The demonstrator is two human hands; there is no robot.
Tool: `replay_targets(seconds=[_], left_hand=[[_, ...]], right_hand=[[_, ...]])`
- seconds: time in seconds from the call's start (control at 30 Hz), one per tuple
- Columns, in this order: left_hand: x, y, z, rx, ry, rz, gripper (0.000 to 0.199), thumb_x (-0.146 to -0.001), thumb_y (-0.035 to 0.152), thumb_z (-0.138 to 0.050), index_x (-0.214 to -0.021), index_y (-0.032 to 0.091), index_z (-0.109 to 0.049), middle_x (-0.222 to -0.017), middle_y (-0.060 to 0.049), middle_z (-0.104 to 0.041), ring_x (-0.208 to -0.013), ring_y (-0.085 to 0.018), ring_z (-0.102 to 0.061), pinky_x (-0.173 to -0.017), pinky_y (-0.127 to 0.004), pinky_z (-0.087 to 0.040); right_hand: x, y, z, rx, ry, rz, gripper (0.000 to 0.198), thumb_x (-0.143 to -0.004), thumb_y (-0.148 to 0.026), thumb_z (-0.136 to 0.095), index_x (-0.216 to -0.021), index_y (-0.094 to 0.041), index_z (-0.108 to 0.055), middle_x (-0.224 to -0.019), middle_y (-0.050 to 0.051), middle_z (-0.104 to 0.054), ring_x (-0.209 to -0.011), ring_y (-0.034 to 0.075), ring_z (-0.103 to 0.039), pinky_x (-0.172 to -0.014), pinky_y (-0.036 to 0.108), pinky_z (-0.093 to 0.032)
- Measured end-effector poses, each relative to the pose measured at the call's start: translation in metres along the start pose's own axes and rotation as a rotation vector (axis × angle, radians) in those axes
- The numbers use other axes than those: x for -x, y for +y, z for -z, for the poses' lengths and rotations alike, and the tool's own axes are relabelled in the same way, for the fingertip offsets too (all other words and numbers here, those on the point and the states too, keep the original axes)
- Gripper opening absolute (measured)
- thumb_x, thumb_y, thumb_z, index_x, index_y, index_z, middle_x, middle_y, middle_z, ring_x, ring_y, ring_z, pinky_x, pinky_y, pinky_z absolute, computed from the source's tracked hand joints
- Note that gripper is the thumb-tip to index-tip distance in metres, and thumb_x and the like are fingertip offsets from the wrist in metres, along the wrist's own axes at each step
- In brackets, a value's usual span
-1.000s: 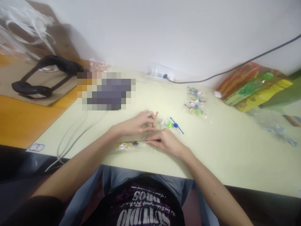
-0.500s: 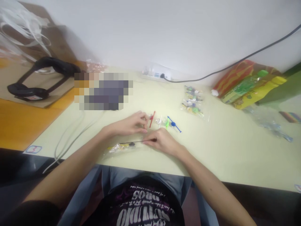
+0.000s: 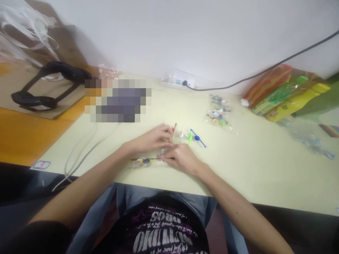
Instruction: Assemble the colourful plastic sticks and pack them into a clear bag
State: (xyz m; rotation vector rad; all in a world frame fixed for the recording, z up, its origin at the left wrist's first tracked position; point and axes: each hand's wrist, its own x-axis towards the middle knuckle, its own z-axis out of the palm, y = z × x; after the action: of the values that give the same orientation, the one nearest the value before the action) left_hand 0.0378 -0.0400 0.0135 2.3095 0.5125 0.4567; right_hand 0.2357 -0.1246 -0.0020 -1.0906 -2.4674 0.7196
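My right hand (image 3: 182, 158) is closed in a pinch on the end of a clear plastic bag (image 3: 137, 164) near the table's front edge. Inside the bag lie yellow and black arrow-shaped plastic pieces (image 3: 146, 161). Just above it is my left hand (image 3: 160, 135), fingers curled together; whatever they hold is hidden. A red arrow piece (image 3: 174, 126) shows partly behind the left fingertips. Beside it, in a row, lie a white piece (image 3: 180, 135), a green piece (image 3: 190, 137) and a blue arrow (image 3: 197, 138) with a round middle.
More bagged coloured pieces (image 3: 219, 111) lie farther back right. A green-capped bottle (image 3: 283, 93), a yellow bottle (image 3: 293, 104) and crumpled clear plastic (image 3: 304, 135) are at the right. A power strip (image 3: 176, 82), black cable (image 3: 227, 88), blurred dark object (image 3: 122, 100) and white cords (image 3: 79, 151) are also there.
My left hand has moved slightly right, its fingers drawing closer together and covering more of the red piece. The bag has shifted right, and its clear end now shows between my hands.
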Motion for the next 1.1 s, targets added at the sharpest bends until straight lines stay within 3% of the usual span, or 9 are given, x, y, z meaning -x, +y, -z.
replay_targets(seconds=[0.37,0.5,0.6,0.7,0.8,0.93,1.1], left_hand=[[-0.001,0.004,0.000,0.045,0.048,0.034,0.020,-0.101,0.038,-0.063,-0.093,0.022,-0.072,-0.111,-0.006,-0.065,-0.109,-0.021,-0.059,-0.100,-0.039,-0.047],[-0.002,0.000,0.004,0.009,0.242,0.143,0.023,-0.103,0.041,-0.058,-0.115,0.024,-0.068,-0.112,-0.006,-0.066,-0.102,-0.020,-0.063,-0.092,-0.036,-0.051],[-0.002,-0.008,0.006,-0.162,0.318,0.161,0.035,-0.104,0.044,-0.056,-0.132,0.026,-0.063,-0.128,-0.008,-0.062,-0.118,-0.023,-0.059,-0.106,-0.042,-0.048],[-0.003,-0.016,0.005,-0.295,0.275,0.140,0.041,-0.104,0.046,-0.055,-0.140,0.027,-0.062,-0.140,-0.010,-0.058,-0.130,-0.027,-0.052,-0.117,-0.047,-0.039],[-0.005,-0.021,0.004,-0.318,0.199,0.104,0.035,-0.105,0.044,-0.053,-0.130,0.027,-0.070,-0.133,-0.009,-0.065,-0.125,-0.027,-0.055,-0.113,-0.048,-0.041],[-0.004,-0.022,0.004,-0.316,0.201,0.110,0.031,-0.105,0.044,-0.054,-0.112,0.025,-0.077,-0.121,-0.007,-0.070,-0.118,-0.025,-0.058,-0.108,-0.046,-0.044],[-0.004,-0.019,0.004,-0.312,0.202,0.098,0.035,-0.105,0.045,-0.054,-0.129,0.026,-0.071,-0.129,-0.007,-0.068,-0.122,-0.025,-0.057,-0.109,-0.045,-0.044]], right_hand=[[0.001,-0.003,0.002,0.144,-0.023,0.058,0.026,-0.106,-0.035,-0.058,-0.116,-0.030,-0.082,-0.083,0.004,-0.081,-0.069,0.016,-0.068,-0.064,0.029,-0.037],[0.005,-0.001,0.008,0.074,0.001,0.057,0.030,-0.106,-0.040,-0.057,-0.127,-0.031,-0.077,-0.092,0.004,-0.083,-0.073,0.017,-0.071,-0.070,0.029,-0.042],[0.010,0.004,0.016,0.002,0.124,0.010,0.032,-0.107,-0.039,-0.053,-0.121,-0.029,-0.080,-0.101,0.004,-0.083,-0.076,0.017,-0.072,-0.075,0.029,-0.046],[0.015,0.010,0.024,0.022,0.306,-0.078,0.036,-0.108,-0.041,-0.050,-0.112,-0.025,-0.082,-0.092,0.005,-0.082,-0.069,0.017,-0.069,-0.072,0.029,-0.045],[0.017,0.014,0.029,0.105,0.413,-0.138,0.042,-0.108,-0.045,-0.048,-0.106,-0.023,-0.083,-0.074,0.005,-0.077,-0.061,0.017,-0.063,-0.068,0.029,-0.041],[0.016,0.016,0.028,0.193,0.437,-0.161,0.045,-0.108,-0.046,-0.045,-0.102,-0.022,-0.082,-0.065,0.005,-0.071,-0.059,0.017,-0.059,-0.067,0.029,-0.038],[0.012,0.021,0.027,0.296,0.451,-0.277,0.037,-0.109,-0.039,-0.045,-0.109,-0.021,-0.078,-0.074,0.006,-0.072,-0.073,0.022,-0.060,-0.074,0.034,-0.038]])
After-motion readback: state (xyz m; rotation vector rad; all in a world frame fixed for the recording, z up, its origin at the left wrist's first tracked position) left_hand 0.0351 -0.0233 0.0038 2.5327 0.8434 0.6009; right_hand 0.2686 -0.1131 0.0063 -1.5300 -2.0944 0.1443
